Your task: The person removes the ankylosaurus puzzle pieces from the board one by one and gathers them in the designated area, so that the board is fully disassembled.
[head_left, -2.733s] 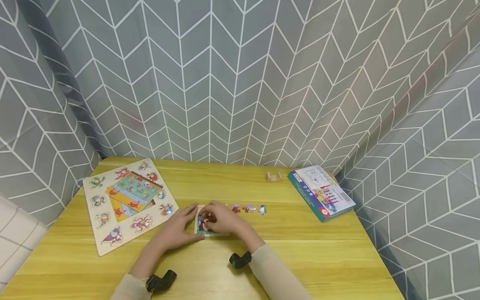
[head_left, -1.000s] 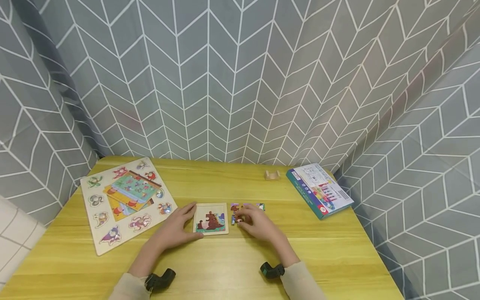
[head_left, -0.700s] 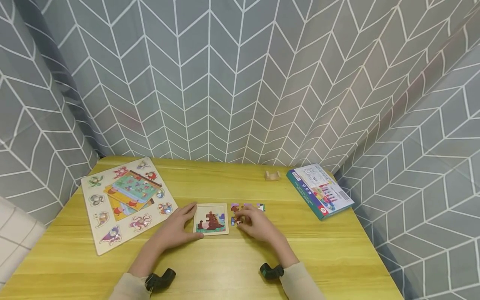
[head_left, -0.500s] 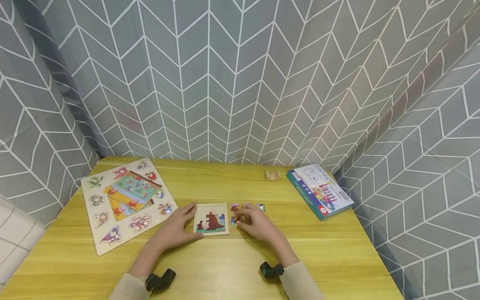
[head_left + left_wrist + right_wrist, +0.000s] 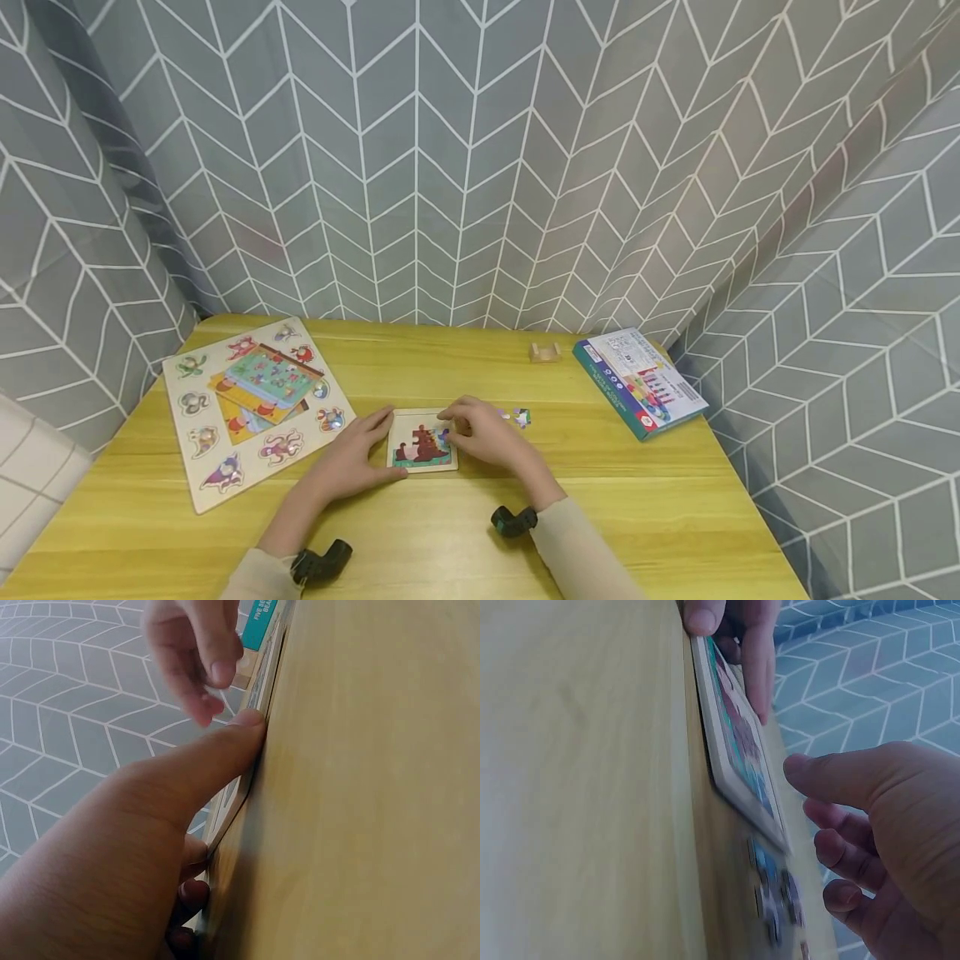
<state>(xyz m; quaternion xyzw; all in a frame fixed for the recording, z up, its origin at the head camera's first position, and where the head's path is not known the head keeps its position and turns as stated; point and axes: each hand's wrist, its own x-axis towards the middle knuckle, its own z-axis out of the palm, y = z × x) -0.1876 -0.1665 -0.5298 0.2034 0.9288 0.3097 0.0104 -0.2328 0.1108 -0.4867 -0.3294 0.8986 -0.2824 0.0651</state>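
A small wooden tray puzzle with a partly filled brown dinosaur picture lies on the table. My left hand steadies its left side, thumb at the near edge and fingers at the far left corner. In the left wrist view that thumb touches the frame's side. My right hand hovers over the tray's right edge, fingers loosely bent. Both wrist views show no piece between its visible fingertips; the index finger is partly hidden. Loose jigsaw pieces lie right of the tray, partly hidden by this hand in the head view.
A large wooden board with sea animals bears illustrated cards at left. A small wooden holder stands at the back. A boxed set lies at the right. A patterned grey curtain hangs behind the table.
My right hand leaves the loose pieces, where it was half a second ago, and moves left to the tray's right edge. The left hand keeps its place on the tray.
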